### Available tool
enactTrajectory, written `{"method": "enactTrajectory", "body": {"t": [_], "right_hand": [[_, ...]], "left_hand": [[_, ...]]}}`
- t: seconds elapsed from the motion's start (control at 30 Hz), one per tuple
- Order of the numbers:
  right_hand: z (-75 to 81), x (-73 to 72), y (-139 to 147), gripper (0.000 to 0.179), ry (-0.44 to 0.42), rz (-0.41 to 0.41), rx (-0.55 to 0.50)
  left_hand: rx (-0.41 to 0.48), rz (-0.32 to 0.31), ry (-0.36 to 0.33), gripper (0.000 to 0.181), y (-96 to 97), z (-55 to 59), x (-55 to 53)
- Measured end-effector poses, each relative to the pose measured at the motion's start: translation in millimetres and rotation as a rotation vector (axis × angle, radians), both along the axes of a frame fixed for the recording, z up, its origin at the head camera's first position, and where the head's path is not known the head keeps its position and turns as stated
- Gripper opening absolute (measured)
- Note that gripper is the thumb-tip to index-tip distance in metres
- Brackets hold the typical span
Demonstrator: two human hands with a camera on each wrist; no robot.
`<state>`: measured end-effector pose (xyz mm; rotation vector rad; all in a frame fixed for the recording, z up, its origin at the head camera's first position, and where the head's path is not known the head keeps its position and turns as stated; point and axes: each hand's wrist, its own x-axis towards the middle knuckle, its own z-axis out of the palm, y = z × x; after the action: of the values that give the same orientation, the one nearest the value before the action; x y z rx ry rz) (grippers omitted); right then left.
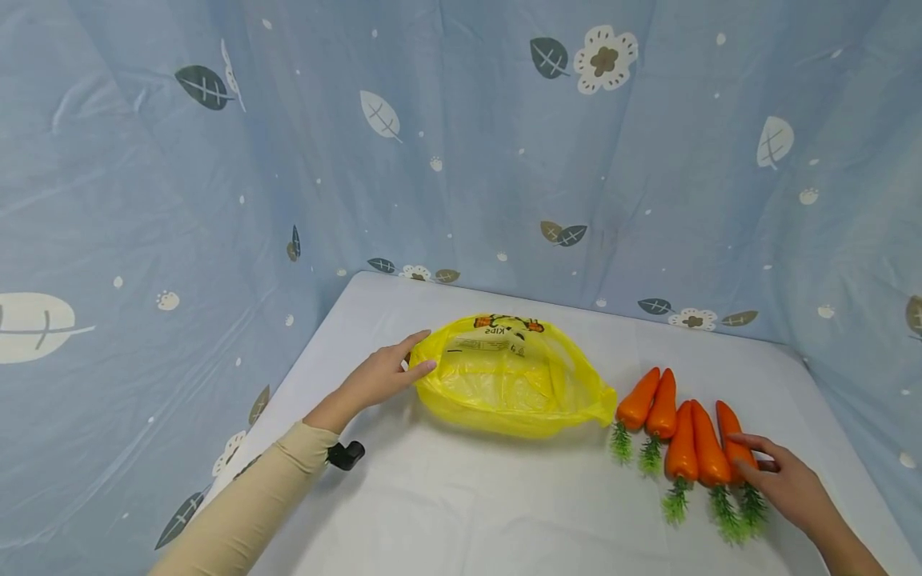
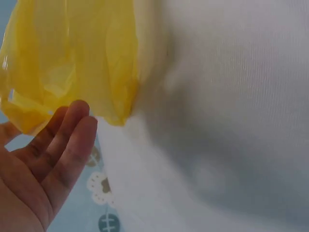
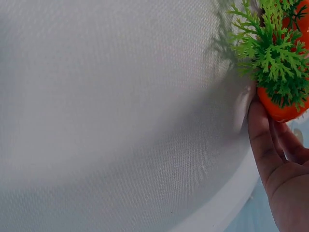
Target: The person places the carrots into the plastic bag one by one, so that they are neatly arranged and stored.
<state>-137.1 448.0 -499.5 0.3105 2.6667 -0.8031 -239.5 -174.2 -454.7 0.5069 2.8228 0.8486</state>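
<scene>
Yellow bag (image 1: 507, 388): between our hands, nearer the left, its mouth gaped towards us.
Left hand (image 1: 385, 372): we gripped the bag's left end, thumb and forefinger spread at the rim.
Right hand (image 1: 785, 488): we held the outermost carrot (image 1: 733, 444) narrowly between thumb and fingers.
Other carrots (image 1: 709, 456): four lay left of our right hand, on the white table (image 1: 461, 512), two of them beside the bag's right corner.
Film trouble: we judged that a slackened left hand could let the thin mouth fold inwards.
Carrot trouble: a sideways drag by our right hand might knock its close neighbour, and the smooth-looking skin might slip.
</scene>
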Motion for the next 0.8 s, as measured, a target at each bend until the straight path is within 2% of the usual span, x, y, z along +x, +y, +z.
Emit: {"method": "enactTrajectory", "body": {"t": [0.23,0.57,0.8], "right_hand": [[-3.1,1.5,-1.3,0.083,0.006,-0.026,0.02],[-6.3,2.0,-0.6,0.081,0.014,-0.027,0.014],[-8.1,0.2,2.9,0.085,0.03,-0.034,-0.002]], "left_hand": [[0.028,-0.033,-0.034,0.072,1.7,-3.3,0.1],[0.205,-0.081,-0.079,0.068,-1.0,-10.1,-0.3],[0.288,-0.082,-0.135,0.066,-0.6,-9.8,-1.0]]}}
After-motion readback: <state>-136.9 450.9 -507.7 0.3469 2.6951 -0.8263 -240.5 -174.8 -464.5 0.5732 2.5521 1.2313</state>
